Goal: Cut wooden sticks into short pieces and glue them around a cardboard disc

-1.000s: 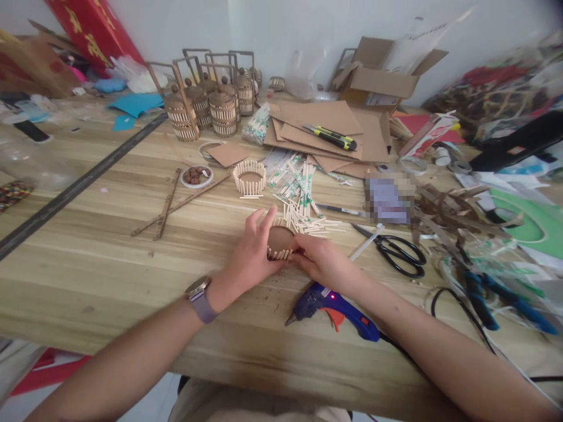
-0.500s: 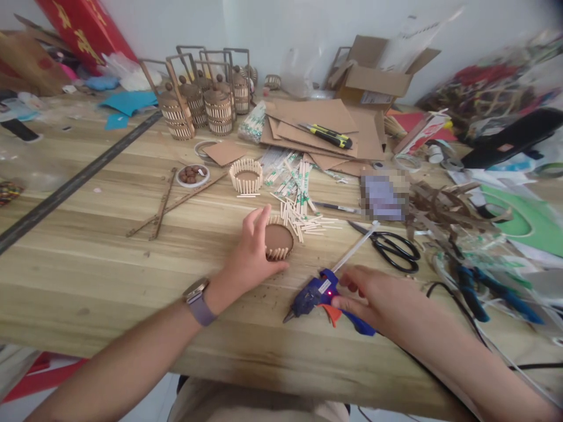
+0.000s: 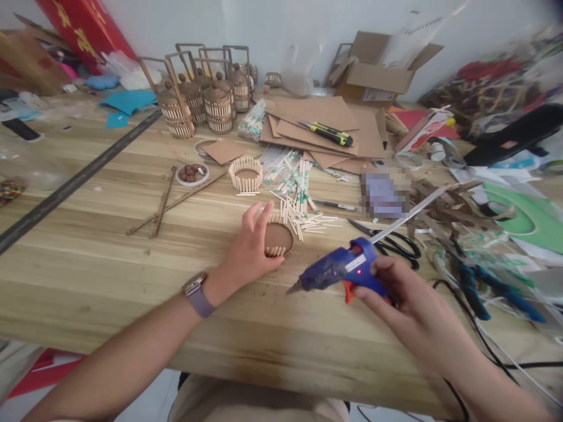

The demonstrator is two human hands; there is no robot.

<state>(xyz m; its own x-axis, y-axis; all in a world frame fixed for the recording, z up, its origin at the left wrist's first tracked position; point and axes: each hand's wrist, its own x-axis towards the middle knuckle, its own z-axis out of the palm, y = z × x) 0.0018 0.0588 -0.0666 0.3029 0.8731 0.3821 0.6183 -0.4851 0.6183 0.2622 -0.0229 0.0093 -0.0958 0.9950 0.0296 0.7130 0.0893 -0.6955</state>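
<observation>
My left hand (image 3: 248,249) curves round the left side of a round brown base (image 3: 279,237) edged with short sticks, thumb at its front and fingers at its back. My right hand (image 3: 402,293) grips the handle of a blue glue gun (image 3: 336,271), raised over the table with a red light on. Its nozzle points left, just in front of the base, and a clear glue stick (image 3: 409,214) juts from its back. Loose short sticks (image 3: 303,220) lie behind the base. A taller stick-ringed base (image 3: 246,176) stands farther back.
Black scissors (image 3: 400,246) lie under the glue stick. Lidded stick baskets (image 3: 219,111) stand at the back beside cardboard sheets (image 3: 316,117) with a yellow cutter (image 3: 329,133). A bowl of brown balls (image 3: 192,174) sits left. Blue-handled pliers (image 3: 472,293) and a black cord (image 3: 468,316) are right.
My right hand has closed round the glue gun and lifted it off the table, up and to the right. My left hand has barely moved at the base.
</observation>
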